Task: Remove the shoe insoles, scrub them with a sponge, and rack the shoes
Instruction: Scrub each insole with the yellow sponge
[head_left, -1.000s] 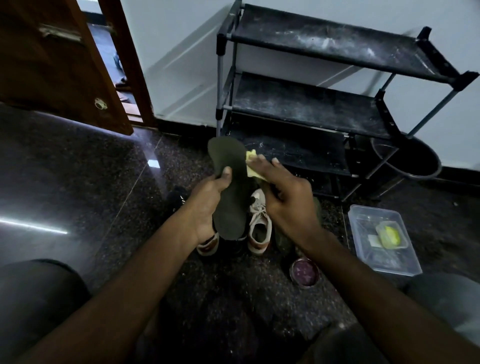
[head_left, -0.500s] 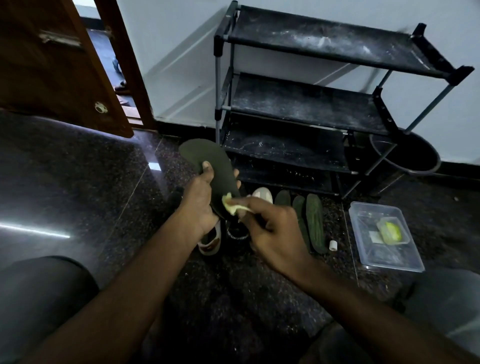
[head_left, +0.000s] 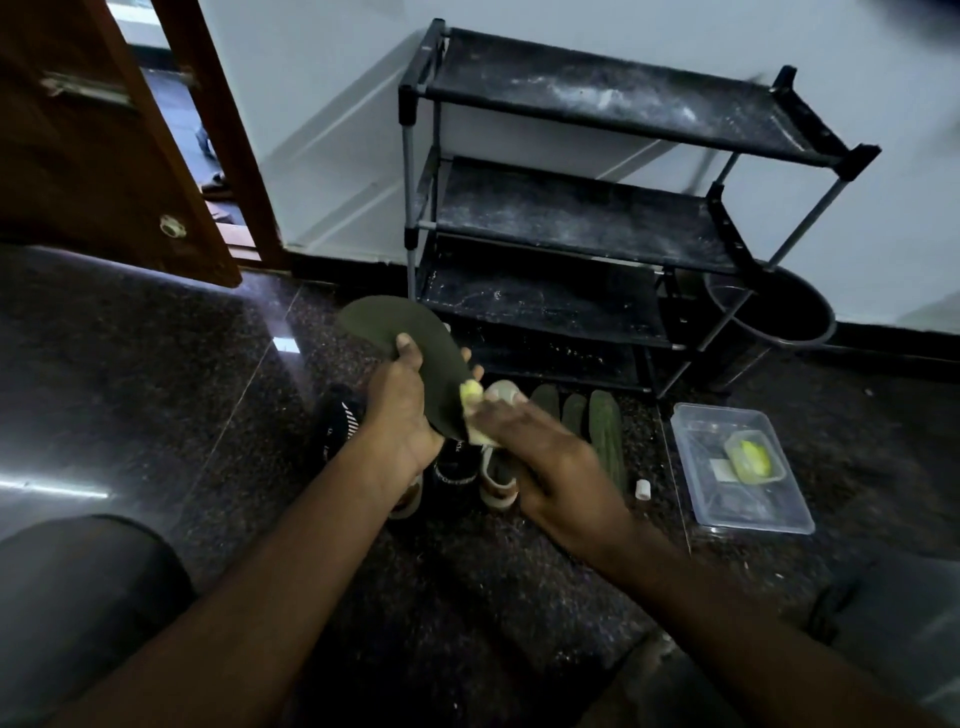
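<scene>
Left hand fingers curl round the flat dark-green insole mid-length, thumb on top, above the shoes. Right hand fingers pinch the soft yellow sponge against the insole's lower edge. Spare insoles lie on the speckled floor.

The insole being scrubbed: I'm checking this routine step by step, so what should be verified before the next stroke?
1. Left hand grips the insole: ok.
2. Right hand holds the sponge against the insole: ok.
3. Sponge wet enough: cannot tell.
4. Other insoles lie out of the way on the floor: ok.
5. Shoes placed on the shoe rack: not ok, they stand on the floor.
</scene>
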